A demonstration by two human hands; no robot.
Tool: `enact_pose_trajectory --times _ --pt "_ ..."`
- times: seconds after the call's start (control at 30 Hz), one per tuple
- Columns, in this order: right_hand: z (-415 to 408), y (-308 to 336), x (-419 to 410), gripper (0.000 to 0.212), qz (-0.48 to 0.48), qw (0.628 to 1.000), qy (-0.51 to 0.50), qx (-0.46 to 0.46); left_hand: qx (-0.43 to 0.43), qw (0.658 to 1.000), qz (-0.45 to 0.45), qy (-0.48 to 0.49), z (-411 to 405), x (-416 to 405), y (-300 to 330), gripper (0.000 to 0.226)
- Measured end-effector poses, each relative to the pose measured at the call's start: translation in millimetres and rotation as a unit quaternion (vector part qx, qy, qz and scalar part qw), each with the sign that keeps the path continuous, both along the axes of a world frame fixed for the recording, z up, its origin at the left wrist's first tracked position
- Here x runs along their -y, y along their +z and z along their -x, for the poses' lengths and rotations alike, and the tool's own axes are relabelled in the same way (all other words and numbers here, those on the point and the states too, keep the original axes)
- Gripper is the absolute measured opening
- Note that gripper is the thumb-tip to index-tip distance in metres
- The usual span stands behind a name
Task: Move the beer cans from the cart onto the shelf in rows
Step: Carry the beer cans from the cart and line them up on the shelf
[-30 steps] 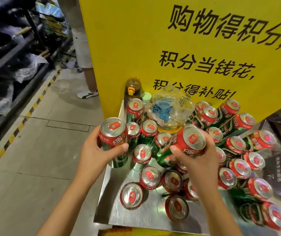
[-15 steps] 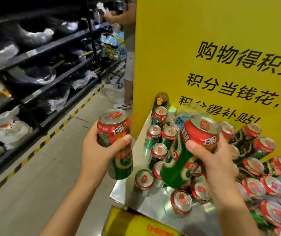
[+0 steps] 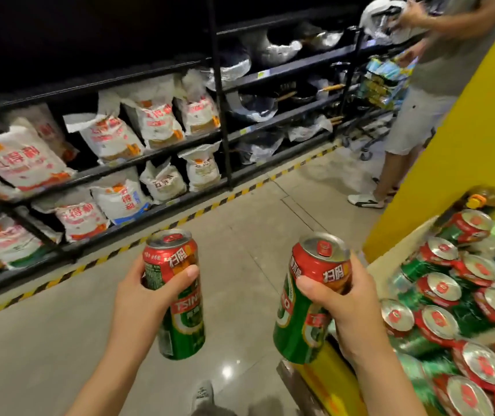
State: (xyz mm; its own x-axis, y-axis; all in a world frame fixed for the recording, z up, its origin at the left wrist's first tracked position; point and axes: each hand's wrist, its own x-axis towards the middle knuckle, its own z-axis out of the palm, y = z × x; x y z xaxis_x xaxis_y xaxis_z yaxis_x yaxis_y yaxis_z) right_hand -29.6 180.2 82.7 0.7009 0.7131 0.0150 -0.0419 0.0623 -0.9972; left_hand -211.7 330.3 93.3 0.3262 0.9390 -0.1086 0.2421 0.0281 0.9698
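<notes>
Red-and-green metal, smooth and glossy, makes up the two tall round beer cans held over the grey tiled floor (image 3: 240, 187). Each has a silver top with a red pull tab. Gripping the left can (image 3: 175, 292), the left hand (image 3: 141, 298) has its thumb across the red band and its fingers curled behind; that can stands nearly upright. Clamped around the right can (image 3: 307, 298) the same way, the right hand (image 3: 349, 301) holds it tilted, top leaning right. Both forearms reach forward, wrists level, the cans well apart. Just right of the right hand, many more cans (image 3: 450, 313) lie heaped on the cart (image 3: 333, 382). Across the aisle, a black shelf (image 3: 150, 157) carries crinkled white sacks (image 3: 111, 139).
</notes>
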Motion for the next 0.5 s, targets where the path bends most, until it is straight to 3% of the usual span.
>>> enact_pose_trajectory --times 0.2,0.33,0.5 --pt "48 -7 -99 0.054 0.02 0.995 0.099 -0.012 0.008 0.993 0.014 0.114 77 -55 -11 0.052" --pt "103 -6 -189 0.066 0.032 0.984 0.175 -0.012 0.01 0.986 0.007 0.167 131 -111 -10 0.065" --pt "167 1 -285 0.069 0.027 0.972 0.233 -0.004 0.024 0.978 -0.02 0.207 186 -182 -1 0.043"
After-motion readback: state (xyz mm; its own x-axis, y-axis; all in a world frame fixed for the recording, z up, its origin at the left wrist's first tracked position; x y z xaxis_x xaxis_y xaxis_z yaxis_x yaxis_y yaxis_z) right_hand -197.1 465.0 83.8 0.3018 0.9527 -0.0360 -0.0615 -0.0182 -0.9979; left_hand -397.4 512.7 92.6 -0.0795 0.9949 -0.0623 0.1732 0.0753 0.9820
